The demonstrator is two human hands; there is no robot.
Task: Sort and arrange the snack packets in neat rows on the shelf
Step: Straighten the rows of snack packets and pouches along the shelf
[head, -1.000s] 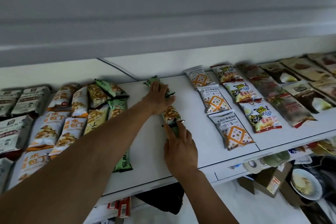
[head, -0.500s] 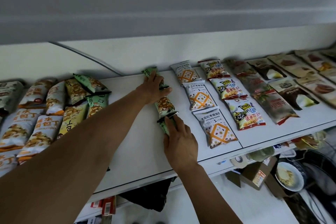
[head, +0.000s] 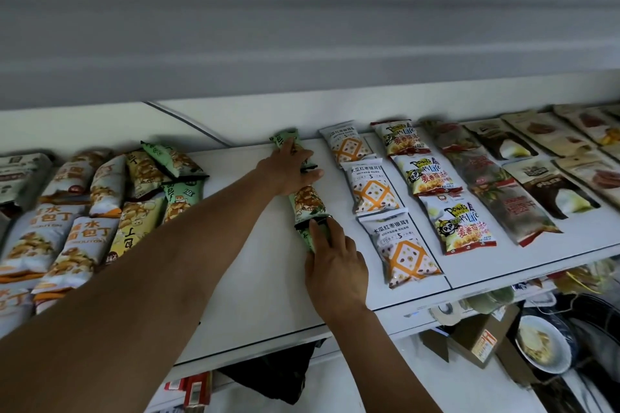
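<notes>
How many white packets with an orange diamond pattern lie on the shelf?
3, in one column: back packet, middle packet, front packet near the edge of the shelf. None looks hidden.

The shelf [head: 268,295] is bare between the left heap [head: 100,211] and the green row [head: 307,201]; only the left forearm [head: 167,261] crosses this room. Right of the green row, the gap to the white packets [head: 372,191] is narrow. Further right, rows lie close together. The wall [head: 235,124] closes the back.
</notes>
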